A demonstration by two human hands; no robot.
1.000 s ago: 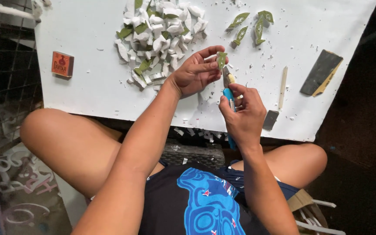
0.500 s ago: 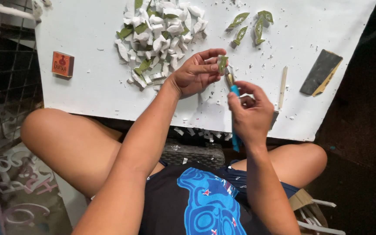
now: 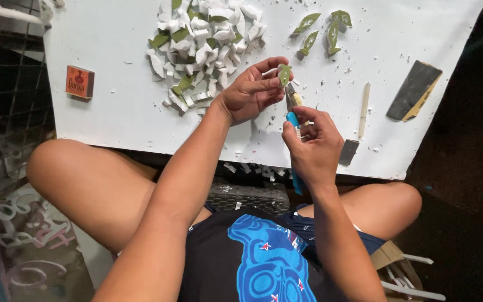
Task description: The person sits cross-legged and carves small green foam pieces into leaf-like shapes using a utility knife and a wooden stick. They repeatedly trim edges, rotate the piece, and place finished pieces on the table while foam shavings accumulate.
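Over the near edge of the white board (image 3: 113, 67), the left hand (image 3: 247, 92) pinches a small green leaf-shaped piece (image 3: 284, 73) between thumb and fingertips. The right hand (image 3: 311, 145) is closed around a blue-handled knife (image 3: 293, 120), whose blade now stands just under the piece, touching it; half a second ago the hand was lower and the piece less upright. It seems the trimming continues. Finished green leaves (image 3: 320, 28) lie far right, the heap of white and green scraps (image 3: 202, 39) far left.

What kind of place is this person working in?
Probably a small home craft spot, low to the ground. The person sits cross-legged at a white board strewn with chips, beside a pile of white and green pieces, trimming a green piece with a blue-handled knife.
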